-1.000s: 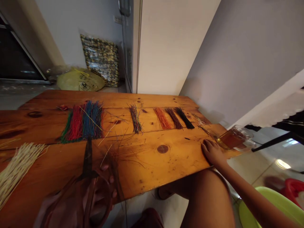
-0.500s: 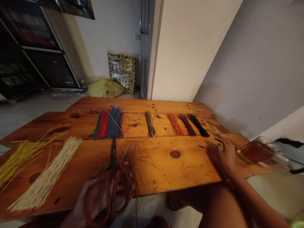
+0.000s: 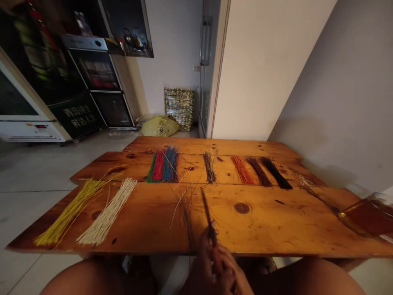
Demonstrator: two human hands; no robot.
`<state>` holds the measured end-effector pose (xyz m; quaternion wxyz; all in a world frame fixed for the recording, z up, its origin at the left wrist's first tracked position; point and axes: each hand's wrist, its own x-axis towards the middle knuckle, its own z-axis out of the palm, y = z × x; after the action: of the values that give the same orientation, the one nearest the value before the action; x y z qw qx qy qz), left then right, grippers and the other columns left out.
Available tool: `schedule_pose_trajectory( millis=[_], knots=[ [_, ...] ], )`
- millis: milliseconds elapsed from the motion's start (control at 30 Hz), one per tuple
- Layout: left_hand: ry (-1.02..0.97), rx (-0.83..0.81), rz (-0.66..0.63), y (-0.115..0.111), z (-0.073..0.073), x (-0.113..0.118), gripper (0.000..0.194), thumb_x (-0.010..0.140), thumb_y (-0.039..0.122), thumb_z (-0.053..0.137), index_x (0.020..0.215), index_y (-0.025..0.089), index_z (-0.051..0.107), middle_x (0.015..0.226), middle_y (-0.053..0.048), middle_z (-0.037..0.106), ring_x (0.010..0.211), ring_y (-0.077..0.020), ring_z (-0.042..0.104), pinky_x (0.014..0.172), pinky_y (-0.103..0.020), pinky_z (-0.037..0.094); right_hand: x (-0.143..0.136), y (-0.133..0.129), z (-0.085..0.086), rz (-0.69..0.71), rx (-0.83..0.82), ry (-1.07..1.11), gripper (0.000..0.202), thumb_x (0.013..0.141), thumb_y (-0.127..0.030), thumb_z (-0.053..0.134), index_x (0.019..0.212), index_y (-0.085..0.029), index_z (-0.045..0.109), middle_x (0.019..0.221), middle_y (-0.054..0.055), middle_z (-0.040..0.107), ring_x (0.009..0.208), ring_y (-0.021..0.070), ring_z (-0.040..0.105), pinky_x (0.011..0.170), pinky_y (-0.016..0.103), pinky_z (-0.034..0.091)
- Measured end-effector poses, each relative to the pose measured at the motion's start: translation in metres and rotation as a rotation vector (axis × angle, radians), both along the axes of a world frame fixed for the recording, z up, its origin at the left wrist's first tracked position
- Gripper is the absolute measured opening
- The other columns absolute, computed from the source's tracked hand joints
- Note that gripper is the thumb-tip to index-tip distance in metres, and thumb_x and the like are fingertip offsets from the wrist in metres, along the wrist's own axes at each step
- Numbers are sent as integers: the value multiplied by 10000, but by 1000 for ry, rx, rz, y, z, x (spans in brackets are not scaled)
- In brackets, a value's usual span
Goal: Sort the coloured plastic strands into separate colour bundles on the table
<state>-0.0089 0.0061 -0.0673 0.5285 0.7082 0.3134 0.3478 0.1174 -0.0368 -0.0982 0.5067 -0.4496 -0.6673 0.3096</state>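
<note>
Dark scissors (image 3: 206,207) point up and away over the table's near edge, with both hands together around their handles. On the left side of the handles is my left hand (image 3: 202,256), its fingers closed on them. My right hand (image 3: 230,266) presses against the other side, fingers wrapped round the handles, partly blurred. Loose dark strands (image 3: 187,213) and a pale strand (image 3: 176,205) lie just left of the blades. Beyond them stand out a multicoloured bundle (image 3: 210,168), a blue bundle (image 3: 170,166) and a red bundle (image 3: 159,166).
The wooden table (image 3: 242,237) also bears a yellow bundle (image 3: 73,211), a cream bundle (image 3: 109,213), and orange (image 3: 242,170), brown (image 3: 259,172) and black bundles (image 3: 277,173). A glass of amber liquid (image 3: 368,215) is at the right edge. Pale scraps (image 3: 305,180) lie near it.
The scissors and my left hand have moved right in view, and the blades now look edge-on. My right hand has left the scraps by the glass and joined my left hand. The view has shifted.
</note>
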Motion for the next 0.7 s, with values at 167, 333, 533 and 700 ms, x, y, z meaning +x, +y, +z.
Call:
schedule_pose_trajectory(
  millis=[167, 333, 533, 700],
  knots=[
    [117, 239, -81, -3, 17, 4, 773, 752, 531, 534, 1390, 184, 269, 1392, -159, 350, 1291, -322, 301, 1050, -492, 270, 39, -11, 10, -293, 49, -210, 247, 772, -372, 558, 967, -273, 673, 1095, 78, 629, 1000, 298, 595, 815, 380, 515],
    [529, 504, 456, 37, 18, -40, 554, 878, 379, 392, 1378, 180, 259, 1428, -131, 300, 1333, -265, 221, 1071, -505, 228, 104, -6, 16, -682, 29, -533, 300, 705, -517, 551, 789, -258, 678, 988, 123, 616, 944, 353, 559, 778, 509, 482],
    [776, 619, 631, 68, -15, -68, 535, 872, 389, 391, 1304, 75, 367, 1356, -200, 408, 1306, -303, 285, 1034, -511, 297, 150, 15, 3, -922, -19, -735, 342, 661, -547, 511, 540, -233, 570, 1020, 168, 594, 982, 372, 533, 825, 540, 423],
    [757, 637, 519, 50, -12, -60, 494, 900, 340, 330, 1311, 70, 380, 1346, -185, 436, 1275, -264, 358, 1038, -461, 322, 156, 25, -17, -921, -39, -704, 302, 670, -503, 518, 654, -214, 605, 1126, 176, 555, 1072, 382, 499, 876, 549, 394]
  ],
)
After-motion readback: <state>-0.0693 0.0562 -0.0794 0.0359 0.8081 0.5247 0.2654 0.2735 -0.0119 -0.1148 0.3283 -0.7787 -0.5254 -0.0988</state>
